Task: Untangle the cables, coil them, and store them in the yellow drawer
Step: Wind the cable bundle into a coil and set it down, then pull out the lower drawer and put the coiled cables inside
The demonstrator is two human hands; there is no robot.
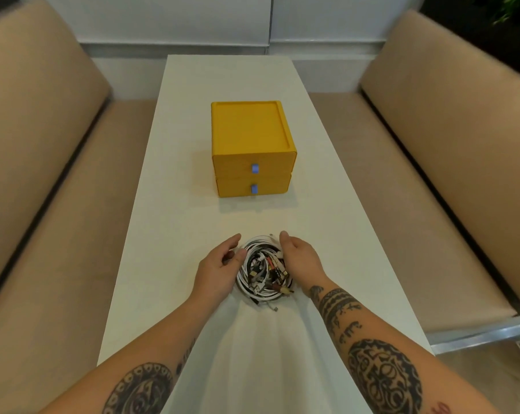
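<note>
Cables [263,271] lie in one tangled heap, left hand [218,265] and right hand [301,259] each curling its grip round it, yellow drawers [252,174] closed, nothing stored.

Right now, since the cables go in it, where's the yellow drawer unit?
Head view: the yellow drawer unit stands centred on the table, beyond the cable tangle, drawers shut.
</note>
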